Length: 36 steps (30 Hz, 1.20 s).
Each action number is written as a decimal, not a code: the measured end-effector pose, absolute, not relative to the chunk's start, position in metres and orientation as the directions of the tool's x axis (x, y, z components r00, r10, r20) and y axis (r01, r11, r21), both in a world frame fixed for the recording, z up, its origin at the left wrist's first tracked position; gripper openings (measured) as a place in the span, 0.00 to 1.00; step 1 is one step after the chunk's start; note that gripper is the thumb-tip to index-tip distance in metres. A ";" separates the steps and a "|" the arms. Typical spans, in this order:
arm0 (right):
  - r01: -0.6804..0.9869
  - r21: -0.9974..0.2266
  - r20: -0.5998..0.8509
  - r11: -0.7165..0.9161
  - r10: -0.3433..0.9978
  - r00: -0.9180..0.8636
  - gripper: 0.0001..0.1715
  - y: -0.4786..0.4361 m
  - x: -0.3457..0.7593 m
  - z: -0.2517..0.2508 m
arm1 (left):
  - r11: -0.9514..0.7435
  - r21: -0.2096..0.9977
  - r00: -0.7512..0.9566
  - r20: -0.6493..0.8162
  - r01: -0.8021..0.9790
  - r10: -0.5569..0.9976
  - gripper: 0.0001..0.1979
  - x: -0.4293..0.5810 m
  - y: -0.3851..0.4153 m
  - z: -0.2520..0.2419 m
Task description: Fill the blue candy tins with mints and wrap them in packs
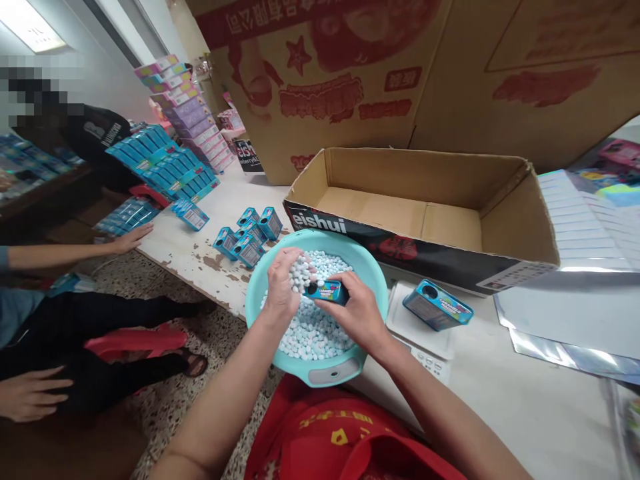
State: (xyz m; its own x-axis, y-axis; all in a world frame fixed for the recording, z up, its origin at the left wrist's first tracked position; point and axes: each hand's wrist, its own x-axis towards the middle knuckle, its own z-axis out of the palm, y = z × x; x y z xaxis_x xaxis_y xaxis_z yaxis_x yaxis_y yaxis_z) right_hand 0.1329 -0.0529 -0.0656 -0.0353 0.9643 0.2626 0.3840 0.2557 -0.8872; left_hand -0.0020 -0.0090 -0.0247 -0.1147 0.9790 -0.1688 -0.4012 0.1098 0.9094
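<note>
My left hand [283, 283] is cupped around a handful of small white and pale blue candies [301, 273]. My right hand [361, 308] grips a small blue candy box [327, 291], tilted so its round dark opening faces the candies in my left hand. Both hands are above a turquoise basin [257, 280] that holds a bed of the same candies [315, 337]. To the right of the basin, another blue box [438, 305] with a round opening rests on a white scale [400, 327].
Several blue boxes [249, 248] stand left of the basin. A long open carton [420, 247] lies behind it, with a large cardboard box [350, 93] beyond. Stacked blue boxes [167, 163] stand far left. A co-worker's hand [131, 239] touches the table edge; plastic sheets [570, 313] lie right.
</note>
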 end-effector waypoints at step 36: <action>0.232 -0.950 0.219 0.208 0.975 0.023 0.17 -0.052 0.134 -0.055 | -0.064 0.948 -0.197 0.001 -0.313 0.980 0.18 0.023 -0.004 -0.021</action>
